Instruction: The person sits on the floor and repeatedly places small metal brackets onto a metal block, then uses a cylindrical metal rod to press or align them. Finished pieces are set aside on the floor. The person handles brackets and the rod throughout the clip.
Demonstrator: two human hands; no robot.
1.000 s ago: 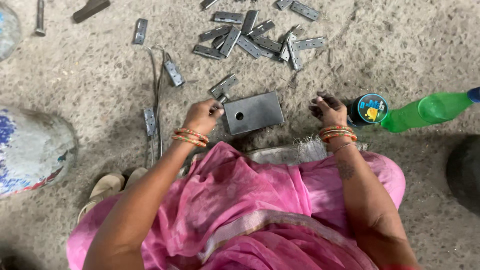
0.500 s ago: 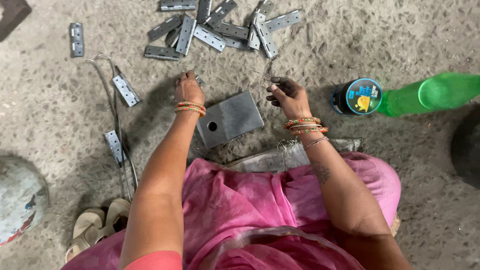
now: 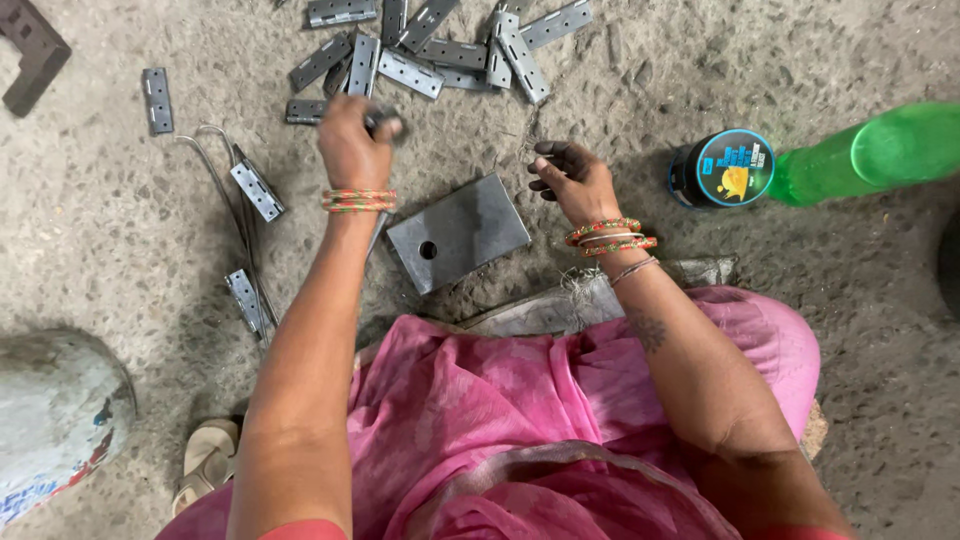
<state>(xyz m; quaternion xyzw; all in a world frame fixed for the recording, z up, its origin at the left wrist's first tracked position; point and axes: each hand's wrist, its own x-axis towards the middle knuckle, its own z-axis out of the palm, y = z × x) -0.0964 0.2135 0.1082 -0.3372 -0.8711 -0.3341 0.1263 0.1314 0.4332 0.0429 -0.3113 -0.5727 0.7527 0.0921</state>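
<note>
Floor [image 3: 760, 60], gritty concrete, carries everything. Left hand [image 3: 350, 145]: I log its grip closed on small grey metal piece [image 3: 385, 124], at near edge of hinge pile [image 3: 440, 45]. Right hand [image 3: 572, 180]: fingers loosely curled, dark with grime; I cannot tell whether they hold anything. Steel plate [image 3: 460, 232], one round hole, lies flat between both wrists. Round tin [image 3: 722, 168] and green bottle [image 3: 870, 150] right of right hand. Loose hinges [image 3: 256, 190] and bent wire [image 3: 240, 215] on left.

Rough grey concrete floor [image 3: 800, 330], gritty, stained; even daylight.
</note>
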